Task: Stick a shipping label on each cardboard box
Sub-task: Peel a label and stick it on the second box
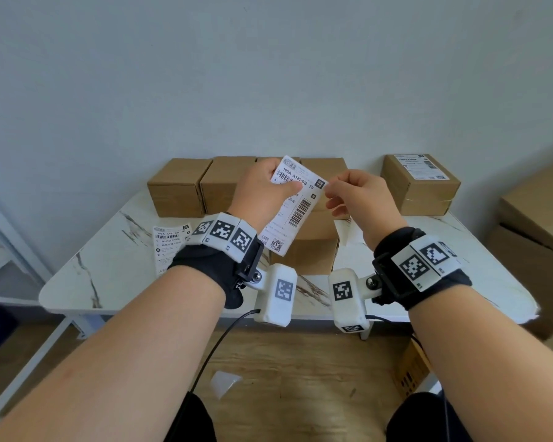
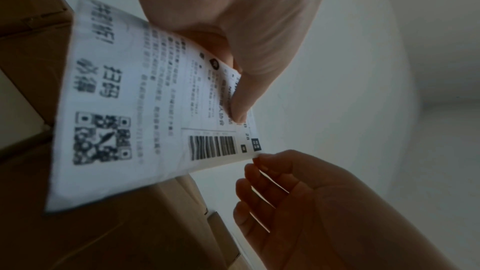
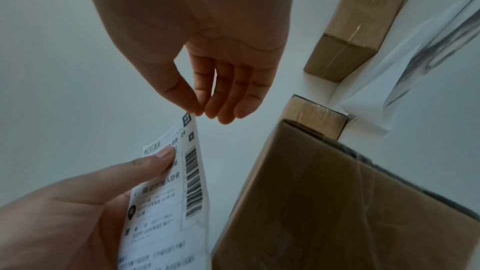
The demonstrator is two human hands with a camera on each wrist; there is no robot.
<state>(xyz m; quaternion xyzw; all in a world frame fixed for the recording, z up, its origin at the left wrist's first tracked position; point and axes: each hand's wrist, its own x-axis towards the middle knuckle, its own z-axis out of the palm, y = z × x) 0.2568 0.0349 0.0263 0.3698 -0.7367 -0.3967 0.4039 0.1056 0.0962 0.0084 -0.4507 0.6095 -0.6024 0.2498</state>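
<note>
Above the white marble-patterned table (image 1: 77, 282), a shipping label (image 1: 296, 205) is held up in the air by the left hand (image 1: 262, 193), its thumb pressed on the printed face and the fingers curled behind the sheet. On the label, "190A A161-BB 28" can be read near the top, with barcodes, a QR code near the lower edge and blocks of Chinese text that are too blurred to be made out in full. The upper corner of the label is pinched between thumb and forefinger of the right hand (image 1: 358, 196), the other fingers being loosely bent. Directly beneath the label, a plain cardboard box (image 1: 313, 247) is set on the table. A row of unlabelled boxes (image 1: 186, 186) is lined up along the back edge against the pale wall. To the right, a separate labelled box (image 1: 420, 186) is seen, a printed label being stuck on its top. A spare label (image 1: 170, 247) lies flat on the left part of the table, printed with the same code line. Larger brown cartons (image 1: 537, 218) are stacked at the far right, and a wood-look floor (image 1: 300, 378) is visible below the table.
</note>
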